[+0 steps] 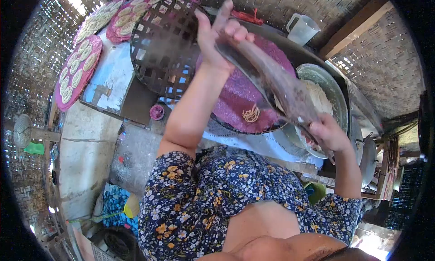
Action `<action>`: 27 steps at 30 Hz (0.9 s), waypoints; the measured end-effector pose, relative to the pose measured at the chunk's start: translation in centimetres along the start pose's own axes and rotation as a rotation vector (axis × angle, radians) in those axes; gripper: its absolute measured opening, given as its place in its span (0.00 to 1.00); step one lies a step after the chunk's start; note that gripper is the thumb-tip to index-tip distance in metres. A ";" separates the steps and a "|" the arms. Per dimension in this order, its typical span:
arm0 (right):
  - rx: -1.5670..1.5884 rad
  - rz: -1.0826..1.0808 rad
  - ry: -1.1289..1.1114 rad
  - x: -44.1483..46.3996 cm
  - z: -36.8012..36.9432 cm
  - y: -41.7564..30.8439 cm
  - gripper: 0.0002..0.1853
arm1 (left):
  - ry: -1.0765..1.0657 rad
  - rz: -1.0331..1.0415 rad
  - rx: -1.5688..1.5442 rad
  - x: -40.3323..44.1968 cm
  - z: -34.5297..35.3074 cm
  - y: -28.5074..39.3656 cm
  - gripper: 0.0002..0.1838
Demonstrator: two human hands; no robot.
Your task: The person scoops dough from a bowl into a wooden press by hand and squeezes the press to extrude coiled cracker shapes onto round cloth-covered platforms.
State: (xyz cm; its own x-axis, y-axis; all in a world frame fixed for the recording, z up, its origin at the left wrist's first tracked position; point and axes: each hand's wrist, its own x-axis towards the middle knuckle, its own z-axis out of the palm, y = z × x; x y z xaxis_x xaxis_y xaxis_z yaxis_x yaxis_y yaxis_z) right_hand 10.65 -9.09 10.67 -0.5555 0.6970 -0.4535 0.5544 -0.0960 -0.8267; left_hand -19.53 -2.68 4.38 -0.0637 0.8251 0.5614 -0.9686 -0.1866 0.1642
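Note:
A long, worn wooden hand press (283, 82) with two bars slants across the view in front of me. My left hand (217, 39) is at its upper end, some fingers curled over the wood, thumb and forefinger sticking out. Closed round its lower end is my right hand (330, 133). Below the press lies a round purple mat (233, 100), partly hidden by my left forearm and the press. One small heap of pale dough strands (251, 114) rests near the mat's front edge. Right of it stands a large metal basin (337, 86) with pale dough (319, 95) inside.
Purple round mats (81, 71) bearing several pale coils stand at the upper left. Beside them is a dark open-weave basket tray (154, 57). A clear plastic pitcher (303, 29) sits at the back by the woven wall. A small purple round object (157, 112) lies near my left elbow.

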 end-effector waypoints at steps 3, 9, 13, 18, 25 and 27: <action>0.005 -0.086 0.013 0.8 1.3 -0.2 0.30 | -0.148 -0.029 -0.008 0.7 0.4 2.7 0.36; 0.000 -0.038 -0.048 -2.0 0.8 0.4 0.34 | -0.144 -0.071 -0.024 -2.3 1.5 1.6 0.35; -0.060 -0.064 0.009 -2.4 -0.1 -0.6 0.35 | -0.149 -0.010 -0.124 -1.4 2.7 0.3 0.34; -0.074 -0.188 0.056 -1.1 0.7 -1.7 0.33 | -0.340 -0.023 -0.042 0.5 4.2 3.0 0.34; -0.063 -0.148 -0.014 -2.0 0.5 0.4 0.33 | -0.171 -0.098 0.069 -2.3 4.3 2.2 0.34; -0.090 -0.204 0.024 -2.6 0.0 1.5 0.34 | -0.156 -0.109 0.051 -2.7 4.0 0.6 0.33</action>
State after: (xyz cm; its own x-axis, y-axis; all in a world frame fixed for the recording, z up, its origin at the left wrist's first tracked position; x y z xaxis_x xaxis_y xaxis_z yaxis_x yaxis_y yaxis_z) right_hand 12.90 -11.05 10.65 -0.6476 0.7123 -0.2707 0.4855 0.1119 -0.8670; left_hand -18.96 -7.14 6.24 0.0824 0.7500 0.6562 -0.9541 -0.1309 0.2695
